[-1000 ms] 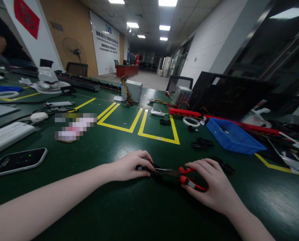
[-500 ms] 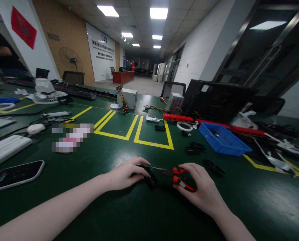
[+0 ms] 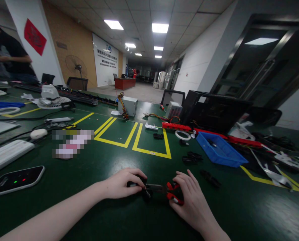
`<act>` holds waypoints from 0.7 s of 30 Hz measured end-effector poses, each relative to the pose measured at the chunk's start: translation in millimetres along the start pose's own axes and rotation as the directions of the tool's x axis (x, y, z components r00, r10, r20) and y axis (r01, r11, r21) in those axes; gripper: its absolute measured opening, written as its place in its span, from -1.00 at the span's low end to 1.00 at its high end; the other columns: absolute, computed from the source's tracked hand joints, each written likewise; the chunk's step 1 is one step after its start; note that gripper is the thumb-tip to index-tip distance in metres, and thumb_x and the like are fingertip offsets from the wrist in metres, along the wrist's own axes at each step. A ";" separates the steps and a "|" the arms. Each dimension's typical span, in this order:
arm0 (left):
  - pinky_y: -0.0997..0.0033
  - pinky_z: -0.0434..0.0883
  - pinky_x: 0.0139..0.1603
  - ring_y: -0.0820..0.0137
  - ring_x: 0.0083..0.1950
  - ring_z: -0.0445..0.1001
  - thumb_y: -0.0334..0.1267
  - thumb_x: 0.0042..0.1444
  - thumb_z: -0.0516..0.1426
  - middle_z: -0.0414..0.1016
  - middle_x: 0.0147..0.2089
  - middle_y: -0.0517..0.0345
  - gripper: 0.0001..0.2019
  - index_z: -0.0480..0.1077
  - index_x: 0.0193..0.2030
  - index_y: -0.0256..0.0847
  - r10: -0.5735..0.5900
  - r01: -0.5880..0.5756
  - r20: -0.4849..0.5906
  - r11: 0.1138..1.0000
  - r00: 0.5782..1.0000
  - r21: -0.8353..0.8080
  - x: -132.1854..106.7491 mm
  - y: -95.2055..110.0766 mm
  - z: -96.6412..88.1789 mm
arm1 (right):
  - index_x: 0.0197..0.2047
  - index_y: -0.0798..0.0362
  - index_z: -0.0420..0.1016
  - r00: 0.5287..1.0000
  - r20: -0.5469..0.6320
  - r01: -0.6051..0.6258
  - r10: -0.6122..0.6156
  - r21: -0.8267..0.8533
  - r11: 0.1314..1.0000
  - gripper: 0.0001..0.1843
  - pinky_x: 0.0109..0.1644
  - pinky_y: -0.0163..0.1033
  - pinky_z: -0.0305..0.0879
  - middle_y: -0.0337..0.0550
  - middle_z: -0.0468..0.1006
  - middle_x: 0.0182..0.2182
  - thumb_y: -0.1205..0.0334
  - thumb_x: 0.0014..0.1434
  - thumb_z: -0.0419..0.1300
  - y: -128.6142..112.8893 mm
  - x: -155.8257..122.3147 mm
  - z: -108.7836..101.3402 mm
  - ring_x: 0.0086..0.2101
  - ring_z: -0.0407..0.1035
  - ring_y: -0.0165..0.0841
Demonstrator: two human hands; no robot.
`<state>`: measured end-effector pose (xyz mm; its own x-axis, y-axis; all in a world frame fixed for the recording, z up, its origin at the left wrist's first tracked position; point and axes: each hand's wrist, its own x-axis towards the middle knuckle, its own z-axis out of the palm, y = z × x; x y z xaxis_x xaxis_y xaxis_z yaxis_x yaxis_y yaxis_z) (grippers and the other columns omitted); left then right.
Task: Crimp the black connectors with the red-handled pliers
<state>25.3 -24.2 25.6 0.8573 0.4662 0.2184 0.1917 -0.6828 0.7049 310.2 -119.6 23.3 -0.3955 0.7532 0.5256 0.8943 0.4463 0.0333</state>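
My left hand (image 3: pixel 125 183) is closed around a small black part (image 3: pixel 146 193), whose exact kind I cannot make out. In my right hand (image 3: pixel 189 197) is a pair of red-handled pliers (image 3: pixel 174 193), the fingers wrapped about the grips. The long metal jaws point left and reach the black part beside my left fingertips; whether they grip it is hard to see. To the right of the pliers lie similar black pieces (image 3: pixel 211 178), and further back a small cluster of black parts (image 3: pixel 192 157).
A blue tray (image 3: pixel 219 150) stands at the right, with a white ring (image 3: pixel 182 135) beside it. Behind are a red strip (image 3: pixel 176 126), a power supply box (image 3: pixel 128 106) and a black panel (image 3: pixel 214 108). A phone-like device (image 3: pixel 16 180) lies left. A person (image 3: pixel 11 53) stands far left.
The pliers' handles have come closer together, and the jaws are turned more level toward the black part. My right hand has moved slightly left. The camera view has tilted up a little.
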 end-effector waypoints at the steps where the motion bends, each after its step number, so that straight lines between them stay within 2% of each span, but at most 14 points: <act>1: 0.18 0.36 0.23 0.25 0.15 0.47 -0.37 0.21 0.18 0.47 0.16 0.06 -0.81 0.57 -0.08 -0.13 0.001 -0.001 0.003 1.000 1.000 -0.008 0.1 -0.4 0.0 | 0.04 -0.01 0.21 1.000 -0.004 0.000 0.000 -0.006 1.000 -0.48 0.25 0.31 0.23 0.00 0.51 -0.10 0.36 -0.03 0.17 0.4 0.5 -0.1 0.03 0.43 -0.02; 5: 0.14 0.33 0.26 0.24 0.19 0.43 -0.41 0.20 0.17 0.47 0.18 0.05 -0.78 0.57 -0.08 -0.11 0.003 -0.003 0.001 0.999 1.000 -0.043 0.8 -2.7 0.5 | 0.03 -0.03 0.26 0.999 0.013 0.034 -0.034 -0.026 0.999 -0.53 0.25 0.25 0.24 -0.03 0.51 -0.07 0.40 0.02 0.13 0.9 5.0 -1.3 0.07 0.40 -0.04; 8: 0.12 0.32 0.26 0.25 0.19 0.42 -0.45 0.19 0.16 0.46 0.19 0.06 -0.76 0.57 -0.07 -0.11 -0.014 0.013 -0.006 0.998 1.000 -0.065 1.5 -2.6 0.3 | 0.08 -0.01 0.28 0.997 0.065 0.039 -0.039 0.004 0.999 -0.50 0.23 0.21 0.28 -0.01 0.51 0.00 0.40 0.03 0.12 0.2 11.4 -3.7 0.09 0.38 -0.05; 13: 0.11 0.31 0.27 0.24 0.22 0.40 -0.45 0.21 0.16 0.44 0.20 0.05 -0.76 0.56 -0.06 -0.12 -0.038 0.037 -0.019 0.998 0.999 -0.059 3.1 0.8 -0.2 | 0.13 0.03 0.28 0.987 0.149 0.050 -0.059 0.064 0.997 -0.46 0.27 0.23 0.23 0.02 0.49 0.06 0.39 0.04 0.10 -0.9 24.1 -6.7 0.13 0.34 -0.05; 16: 0.14 0.33 0.26 0.25 0.21 0.40 -0.45 0.21 0.15 0.42 0.20 0.05 -0.76 0.56 -0.06 -0.11 -0.048 0.046 -0.028 0.997 0.998 -0.055 4.7 2.9 0.7 | 0.11 0.03 0.30 0.983 0.183 -0.024 0.005 0.103 0.994 -0.54 0.21 0.16 0.30 0.02 0.50 0.03 0.38 0.11 0.07 -3.3 30.3 -5.0 0.07 0.39 -0.10; 19: 0.17 0.32 0.28 0.25 0.23 0.38 -0.49 0.20 0.13 0.40 0.20 0.07 -0.71 0.56 -0.05 -0.10 -0.065 0.064 -0.018 0.996 0.998 -0.059 5.1 4.8 1.0 | 0.07 0.01 0.31 0.973 0.201 -0.141 0.110 0.147 0.979 -0.64 0.05 0.04 0.43 0.01 0.51 -0.02 0.35 0.20 0.03 -7.1 34.5 -1.5 -0.02 0.44 -0.15; 21: 0.17 0.28 0.32 0.25 0.27 0.35 -0.57 0.17 0.09 0.37 0.23 0.09 -0.63 0.55 -0.03 -0.09 -0.080 0.079 -0.005 0.995 0.997 -0.053 4.4 5.9 0.5 | 0.03 0.01 0.32 0.967 0.220 -0.171 0.131 0.174 0.970 -0.69 -0.04 -0.02 0.45 -0.01 0.52 -0.07 0.34 0.22 0.02 -8.8 36.5 0.7 -0.08 0.46 -0.18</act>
<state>30.4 -26.5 30.4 0.8368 0.5220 0.1650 0.2335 -0.6130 0.7548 287.7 -95.7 41.6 -0.3113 0.8928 0.3257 0.8982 0.3883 -0.2059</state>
